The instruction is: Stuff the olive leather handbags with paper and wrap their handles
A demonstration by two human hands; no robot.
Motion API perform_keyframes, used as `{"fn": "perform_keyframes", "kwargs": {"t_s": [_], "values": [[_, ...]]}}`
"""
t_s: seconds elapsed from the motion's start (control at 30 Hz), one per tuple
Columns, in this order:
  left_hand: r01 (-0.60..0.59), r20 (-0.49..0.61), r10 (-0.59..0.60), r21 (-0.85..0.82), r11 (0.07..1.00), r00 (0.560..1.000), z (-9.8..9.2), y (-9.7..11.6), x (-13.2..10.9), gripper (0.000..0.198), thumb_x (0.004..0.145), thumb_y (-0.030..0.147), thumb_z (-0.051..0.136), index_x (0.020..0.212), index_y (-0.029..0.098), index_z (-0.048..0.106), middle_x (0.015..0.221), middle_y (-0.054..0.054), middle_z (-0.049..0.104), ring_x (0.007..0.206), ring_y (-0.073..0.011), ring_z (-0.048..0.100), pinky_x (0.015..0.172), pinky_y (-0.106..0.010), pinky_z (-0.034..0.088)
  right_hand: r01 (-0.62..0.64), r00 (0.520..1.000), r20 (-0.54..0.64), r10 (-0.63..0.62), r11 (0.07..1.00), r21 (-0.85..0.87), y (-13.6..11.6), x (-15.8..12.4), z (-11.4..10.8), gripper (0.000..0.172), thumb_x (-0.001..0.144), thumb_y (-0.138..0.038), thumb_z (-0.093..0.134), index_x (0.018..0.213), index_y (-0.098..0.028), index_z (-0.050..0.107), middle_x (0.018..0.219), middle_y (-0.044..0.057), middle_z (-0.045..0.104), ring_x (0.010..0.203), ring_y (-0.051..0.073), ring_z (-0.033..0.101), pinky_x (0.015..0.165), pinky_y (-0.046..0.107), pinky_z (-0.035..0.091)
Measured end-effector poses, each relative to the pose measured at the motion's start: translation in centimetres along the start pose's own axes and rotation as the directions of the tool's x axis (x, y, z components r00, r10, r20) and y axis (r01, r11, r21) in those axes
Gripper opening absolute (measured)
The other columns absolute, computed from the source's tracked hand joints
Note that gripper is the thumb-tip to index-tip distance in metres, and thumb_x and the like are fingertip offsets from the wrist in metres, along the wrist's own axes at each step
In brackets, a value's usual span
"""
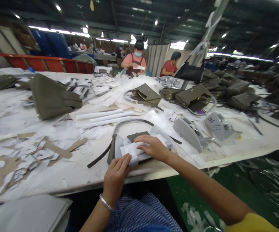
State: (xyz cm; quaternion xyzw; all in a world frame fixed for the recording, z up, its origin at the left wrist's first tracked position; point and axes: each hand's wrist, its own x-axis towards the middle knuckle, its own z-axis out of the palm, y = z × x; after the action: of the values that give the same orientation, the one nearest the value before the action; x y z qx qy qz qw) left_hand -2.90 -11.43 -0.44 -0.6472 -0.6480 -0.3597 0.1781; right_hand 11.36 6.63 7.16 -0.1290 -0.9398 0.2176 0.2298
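Note:
A dark olive bag (112,149) lies at the table's front edge, with white paper (131,150) on top and a wrapped handle (134,121) curving behind it. My left hand (117,170) rests at the paper's lower left corner, fingers pressed together; whether it pinches the paper is hidden. Over the paper's right part lies my right hand (152,147), its fingers stretched towards the left and slightly apart. A dark strap end sticks out on each side of the bag.
White rolls (105,116) lie behind the bag. Paper and cardboard scraps (57,149) spread to the left. Olive bags (145,93) stand farther back, one large bag (48,96) at left. Grey pieces (189,132) lie at right. Two people work across the table.

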Motion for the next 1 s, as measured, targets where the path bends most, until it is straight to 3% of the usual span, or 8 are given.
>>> {"fn": "perform_keyframes", "kwargs": {"t_s": [0.07,0.13,0.23,0.33,0.53,0.63,0.8,1.0], "values": [[-0.020,-0.003,0.020,0.004,1.000,1.000,0.2,-0.3,-0.2,0.040,0.096,0.016,0.049,0.136,0.019,0.053,0.123,-0.006,0.068,0.103,-0.0241,0.062,0.088,-0.036,0.053,-0.070,0.988,-0.141,0.061,0.996,-0.059,1.5,-3.0,-3.6,0.024,0.094,-0.027,0.059,0.117,-0.025,0.064,0.119,0.004,0.069,0.112,0.020,0.062,0.101,0.033,0.048],[-0.030,-0.002,0.030,0.008,1.000,1.000,0.4,-0.6,-0.4,0.041,0.097,0.018,0.049,0.138,0.019,0.052,0.124,-0.006,0.067,0.104,-0.0239,0.062,0.090,-0.036,0.052,-0.287,0.931,-0.286,0.225,0.938,-0.197,4.0,-6.3,-7.9,0.026,0.094,-0.031,0.056,0.118,-0.025,0.065,0.123,0.006,0.067,0.114,0.024,0.062,0.103,0.040,0.047],[-0.035,-0.008,0.035,0.016,0.999,0.999,0.5,-0.7,-0.6,0.041,0.097,0.019,0.050,0.138,0.019,0.051,0.124,-0.004,0.067,0.106,-0.0232,0.061,0.094,-0.036,0.049,-0.710,0.688,-0.425,0.588,0.666,-0.229,8.6,-10.2,-14.3,0.031,0.092,-0.032,0.057,0.119,-0.021,0.066,0.128,0.011,0.065,0.113,0.028,0.063,0.102,0.045,0.046],[-0.033,-0.017,0.033,0.034,0.999,0.999,0.5,-0.5,-0.6,0.038,0.098,0.020,0.050,0.136,0.019,0.053,0.124,-0.004,0.067,0.106,-0.0227,0.060,0.095,-0.035,0.048,-0.845,0.526,-0.381,0.760,0.517,-0.135,12.3,-12.0,-18.4,0.027,0.092,-0.035,0.058,0.106,-0.015,0.070,0.105,0.016,0.073,0.092,0.029,0.070,0.087,0.046,0.053],[-0.037,-0.011,0.038,0.065,0.997,0.999,0.2,-0.4,-0.4,0.036,0.098,0.024,0.050,0.133,0.020,0.055,0.120,-0.003,0.069,0.103,-0.0223,0.062,0.090,-0.034,0.050,-0.922,0.364,-0.095,0.927,0.373,0.108,14.9,-11.2,-19.8,0.041,0.094,-0.042,0.057,0.071,-0.011,0.070,0.071,0.016,0.073,0.055,0.020,0.067,0.056,0.033,0.056],[-0.036,-0.002,0.036,0.079,0.996,0.999,0.2,-0.4,-0.2,0.035,0.098,0.025,0.050,0.132,0.021,0.057,0.119,-0.004,0.070,0.101,-0.0223,0.063,0.089,-0.034,0.051,-0.913,0.356,0.003,0.935,0.347,0.214,15.0,-10.8,-20.0,0.044,0.092,-0.044,0.060,0.071,-0.007,0.070,0.073,0.018,0.072,0.060,0.018,0.069,0.059,0.029,0.055],[-0.043,0.001,0.043,0.077,0.996,0.999,0.1,-0.4,-0.1,0.034,0.098,0.026,0.050,0.131,0.021,0.057,0.119,-0.004,0.070,0.101,-0.0229,0.063,0.088,-0.035,0.051,-0.849,0.434,0.037,0.900,0.395,0.351,13.9,-11.5,-21.6,0.048,0.094,-0.042,0.052,0.089,0.004,0.069,0.089,0.025,0.071,0.073,0.014,0.070,0.063,0.022,0.051],[-0.047,-0.001,0.048,0.062,0.997,0.999,0.2,-0.7,-0.2,0.035,0.097,0.027,0.053,0.132,0.022,0.057,0.118,-0.003,0.070,0.099,-0.0226,0.062,0.089,-0.035,0.050,-0.829,0.419,-0.026,0.908,0.394,0.397,11.3,-17.0,-25.3,0.045,0.090,-0.044,0.059,0.095,-0.002,0.073,0.102,0.032,0.069,0.069,0.013,0.069,0.058,0.023,0.050]]}}
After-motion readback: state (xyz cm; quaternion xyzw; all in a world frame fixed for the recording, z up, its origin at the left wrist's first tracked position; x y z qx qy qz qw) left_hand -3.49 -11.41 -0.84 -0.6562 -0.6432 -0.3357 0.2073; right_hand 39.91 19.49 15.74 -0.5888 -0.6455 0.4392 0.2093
